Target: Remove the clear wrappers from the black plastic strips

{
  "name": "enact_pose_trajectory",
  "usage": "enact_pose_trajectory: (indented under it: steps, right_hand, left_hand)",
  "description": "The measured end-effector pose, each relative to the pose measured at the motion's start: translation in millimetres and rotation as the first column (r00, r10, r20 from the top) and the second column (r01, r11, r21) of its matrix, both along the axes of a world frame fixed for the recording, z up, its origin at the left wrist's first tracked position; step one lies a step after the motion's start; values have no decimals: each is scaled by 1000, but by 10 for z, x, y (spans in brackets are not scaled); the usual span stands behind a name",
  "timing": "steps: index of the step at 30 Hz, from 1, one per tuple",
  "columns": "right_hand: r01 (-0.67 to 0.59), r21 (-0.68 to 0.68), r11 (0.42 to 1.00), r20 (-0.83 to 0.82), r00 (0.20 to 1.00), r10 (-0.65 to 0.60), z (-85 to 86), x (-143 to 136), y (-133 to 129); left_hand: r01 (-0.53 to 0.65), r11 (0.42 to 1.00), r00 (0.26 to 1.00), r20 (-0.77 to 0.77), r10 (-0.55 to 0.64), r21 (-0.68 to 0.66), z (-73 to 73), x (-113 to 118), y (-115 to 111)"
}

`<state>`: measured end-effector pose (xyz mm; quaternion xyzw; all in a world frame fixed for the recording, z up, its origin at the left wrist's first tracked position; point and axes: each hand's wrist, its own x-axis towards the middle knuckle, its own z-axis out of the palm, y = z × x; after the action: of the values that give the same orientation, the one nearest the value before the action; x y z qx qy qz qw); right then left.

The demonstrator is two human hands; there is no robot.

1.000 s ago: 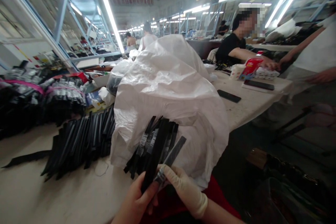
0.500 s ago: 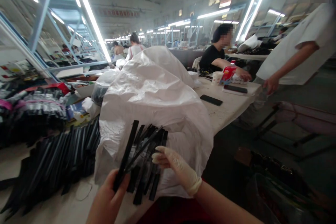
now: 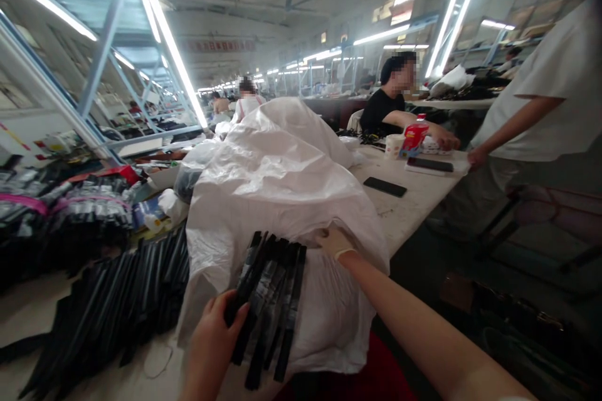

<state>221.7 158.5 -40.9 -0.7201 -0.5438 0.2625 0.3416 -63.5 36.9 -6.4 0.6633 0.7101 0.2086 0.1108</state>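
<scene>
My left hand (image 3: 221, 319), bare, is closed around the left side of several black strips (image 3: 277, 301) with clear wrapping on them. These strips lie on a large white plastic sack (image 3: 282, 163). My right hand (image 3: 335, 243), in a pale glove, reaches to the sack's opening, up and to the right of the strips. A fold of the sack hides part of its fingers, and whether they grip anything does not show.
A big pile of black strips (image 3: 126, 301) lies at the left, with pink-tied bundles (image 3: 89, 213) behind. On the table (image 3: 418, 200) are a phone (image 3: 384, 186), a red bottle (image 3: 414, 136) and a cup. Two people are at the right.
My right hand has moved up and away from the strips to the sack's opening. My left hand has shifted slightly right, and the strips it holds now lie closer against the others.
</scene>
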Motion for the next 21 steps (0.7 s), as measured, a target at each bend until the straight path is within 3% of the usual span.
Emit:
enact_pose_trajectory:
  steps: [4, 8, 10, 13, 15, 16, 18, 21]
  right_hand:
    - [-23, 10, 1000, -75, 997, 24, -8, -29, -18]
    - [-42, 30, 999, -196, 979, 47, 59, 51, -356]
    - [-50, 0, 999, -284, 958, 48, 89, 66, -596]
    - [-59, -70, 996, -414, 910, 25, 91, -12, -943]
    - [-58, -114, 992, -551, 835, -15, 58, -122, -1128]
    - [-54, -134, 989, -629, 776, -43, 34, -185, -1202]
    - [-39, -173, 984, -773, 624, -111, -12, -302, -1319]
    - [-22, -245, 969, -889, 404, -215, -36, -410, -1424]
  left_hand:
    - [23, 1000, 994, 104, -25, 17, 35, -70, -32]
    - [-49, 998, 943, 330, 37, 27, 124, -110, -130]
    - [-63, 998, 861, 505, 64, -18, 198, -29, -219]
    - [-15, 991, 610, 784, 116, -136, 302, 256, -370]
    - [90, 966, 443, 879, 179, -242, 329, 496, -446]
    - [149, 949, 403, 894, 198, -277, 321, 608, -466]
    - [220, 926, 402, 893, 201, -308, 261, 790, -463]
    - [204, 923, 469, 860, 201, -327, 92, 950, -373]
